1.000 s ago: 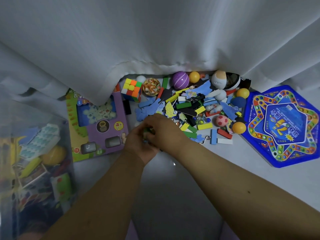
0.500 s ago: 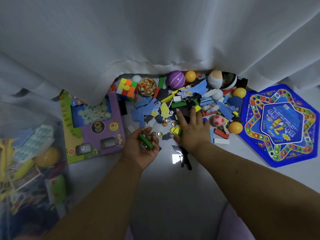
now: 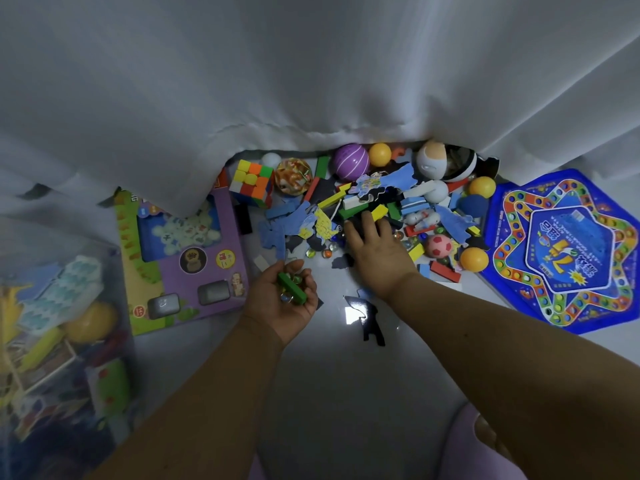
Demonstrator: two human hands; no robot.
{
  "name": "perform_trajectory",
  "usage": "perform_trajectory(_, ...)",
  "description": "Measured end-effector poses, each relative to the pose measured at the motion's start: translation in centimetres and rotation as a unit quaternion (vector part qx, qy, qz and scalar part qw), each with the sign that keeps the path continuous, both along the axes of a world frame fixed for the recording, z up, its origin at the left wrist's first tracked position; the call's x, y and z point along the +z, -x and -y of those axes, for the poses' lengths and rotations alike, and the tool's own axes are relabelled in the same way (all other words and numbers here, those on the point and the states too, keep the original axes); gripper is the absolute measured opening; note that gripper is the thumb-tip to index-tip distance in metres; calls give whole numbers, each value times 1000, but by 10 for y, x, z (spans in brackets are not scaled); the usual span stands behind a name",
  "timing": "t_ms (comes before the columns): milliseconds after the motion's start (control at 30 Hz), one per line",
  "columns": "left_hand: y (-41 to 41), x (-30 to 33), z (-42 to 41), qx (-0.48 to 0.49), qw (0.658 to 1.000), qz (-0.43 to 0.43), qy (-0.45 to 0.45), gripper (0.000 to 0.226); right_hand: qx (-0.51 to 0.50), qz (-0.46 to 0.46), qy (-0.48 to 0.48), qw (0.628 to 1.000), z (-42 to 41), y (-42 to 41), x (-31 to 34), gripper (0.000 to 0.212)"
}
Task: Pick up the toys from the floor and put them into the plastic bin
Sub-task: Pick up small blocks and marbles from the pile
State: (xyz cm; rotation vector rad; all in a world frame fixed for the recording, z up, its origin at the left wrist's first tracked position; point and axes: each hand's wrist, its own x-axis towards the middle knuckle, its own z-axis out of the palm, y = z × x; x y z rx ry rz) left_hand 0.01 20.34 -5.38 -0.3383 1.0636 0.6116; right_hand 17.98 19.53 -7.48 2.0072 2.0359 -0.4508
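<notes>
The left hand lies palm up with its grip cupped around a green block and a few marbles. The right hand reaches palm down, fingers straight and released, onto the toy pile on the floor. The plastic bin stands well apart at far left.

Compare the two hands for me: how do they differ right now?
The left hand is palm up, fingers cupped around a green block and some marbles; the right hand is palm down, fingers spread flat on the toy pile. The left hand sits nearer the plastic bin, short of the pile; the right hand reaches into it. Both are bare.
</notes>
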Motion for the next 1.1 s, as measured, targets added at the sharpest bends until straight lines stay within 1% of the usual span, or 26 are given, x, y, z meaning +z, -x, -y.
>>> perform_trajectory(67, 0, 0, 1, 2, 1000, -2, 2, 33, 7, -7, 1, 1000, -2, 1, 5, 58)
perform_trajectory(267, -2, 1, 2, 15, 1000, -3, 5, 33, -37, 1, -8, 999, -19, 8, 11, 52)
perform_trajectory(500, -2, 5, 2, 39, 999, -4, 8, 32, -38, -36, -17, 998, -26, -1, 11, 56)
perform_trajectory(567, -2, 7, 2, 43, 999, -3, 8, 32, -65, -69, -22, 995, -28, -5, 14, 57)
perform_trajectory(667, -2, 12, 2, 46, 999, -4, 7, 33, -135, -176, -66, 973, -30, -10, 19, 49)
perform_trajectory(733, -2, 16, 2, 53, 999, -3, 8, 33, -203, -257, -93, 940, -32, -12, 25, 39)
perform_trajectory(767, -2, 19, 2, 55, 998, -2, 8, 33, -244, -300, -97, 917, -33, -12, 32, 34)
perform_trajectory(833, -3, 24, 3, 54, 999, -1, 5, 33, -326, -386, -92, 858, -33, -12, 46, 28)
perform_trajectory(900, -3, 31, 3, 49, 999, -6, 1, 33, -392, -449, -86, 798, -30, -12, 56, 25)
perform_trajectory(1000, -3, 43, 2, 48, 999, -12, -6, 31, -475, -536, -51, 696, -22, -8, 69, 26)
perform_trajectory(1100, 0, 61, -1, 31, 999, -13, -22, 31, -518, -637, -15, 570, -16, 2, 87, 24)
